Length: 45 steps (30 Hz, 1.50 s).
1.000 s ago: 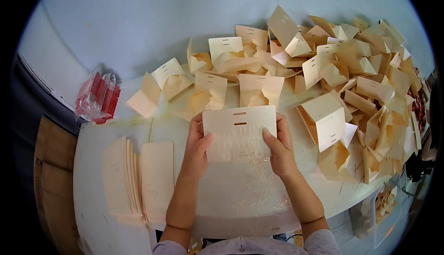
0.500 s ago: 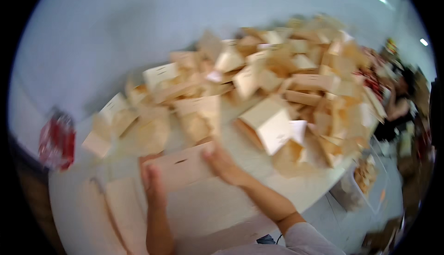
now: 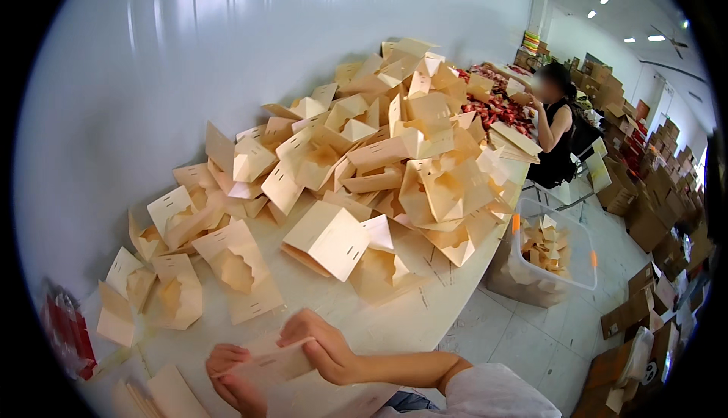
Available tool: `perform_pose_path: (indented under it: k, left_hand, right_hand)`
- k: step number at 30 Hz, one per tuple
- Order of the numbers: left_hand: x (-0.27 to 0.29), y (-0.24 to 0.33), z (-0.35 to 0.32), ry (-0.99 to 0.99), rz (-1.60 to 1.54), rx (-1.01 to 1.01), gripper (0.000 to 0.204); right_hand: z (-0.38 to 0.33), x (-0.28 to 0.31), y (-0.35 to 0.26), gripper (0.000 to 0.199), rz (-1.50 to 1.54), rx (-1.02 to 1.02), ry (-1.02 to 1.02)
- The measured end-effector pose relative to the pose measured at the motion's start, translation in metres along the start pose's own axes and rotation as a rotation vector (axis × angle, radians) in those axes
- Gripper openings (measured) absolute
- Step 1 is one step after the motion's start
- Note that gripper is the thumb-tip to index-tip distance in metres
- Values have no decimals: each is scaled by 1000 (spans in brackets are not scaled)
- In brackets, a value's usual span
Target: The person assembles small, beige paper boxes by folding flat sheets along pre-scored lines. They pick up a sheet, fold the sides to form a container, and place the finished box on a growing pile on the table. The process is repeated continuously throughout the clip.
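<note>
Gripping a flat cream cardboard blank (image 3: 267,365) at the table's (image 3: 425,312) near edge, the left hand (image 3: 235,378) and right hand (image 3: 322,348) pinched it from both sides, fingers curled over it; a heap of folded cartons (image 3: 379,153) lay beyond, a clear bin (image 3: 550,255) on the floor

Bare strip of surface (image 3: 425,304) open along the near edge right of the hands; folded boxes (image 3: 330,240) and the tall box pile (image 3: 394,137) block passage behind.
</note>
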<state>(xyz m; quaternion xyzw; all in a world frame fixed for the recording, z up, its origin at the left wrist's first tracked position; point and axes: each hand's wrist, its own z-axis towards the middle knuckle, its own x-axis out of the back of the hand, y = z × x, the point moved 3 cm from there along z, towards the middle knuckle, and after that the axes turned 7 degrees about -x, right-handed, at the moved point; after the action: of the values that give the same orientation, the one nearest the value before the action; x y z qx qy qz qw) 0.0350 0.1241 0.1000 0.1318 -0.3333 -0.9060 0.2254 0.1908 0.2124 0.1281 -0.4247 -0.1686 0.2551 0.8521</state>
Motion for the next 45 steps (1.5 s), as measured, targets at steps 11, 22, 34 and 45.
perform_pose_path:
  k: [11, 22, 34, 45]
  left_hand:
    - [-45, 18, -119, 79, -52, 622, 52]
    - [-22, -13, -181, 63, 54, 688, 45]
    - [-42, 1, -168, -312, -320, 989, 71]
    - [-28, -11, -172, -112, -291, 1050, 72]
  right_hand:
    - [-124, 34, -6, 35, 75, -489, 83]
    - [-169, 54, 2, 51, 483, -1012, -257]
    - [-182, 66, 27, 50, 459, -869, -269]
    - [-149, 44, 29, 29, 697, -872, -274]
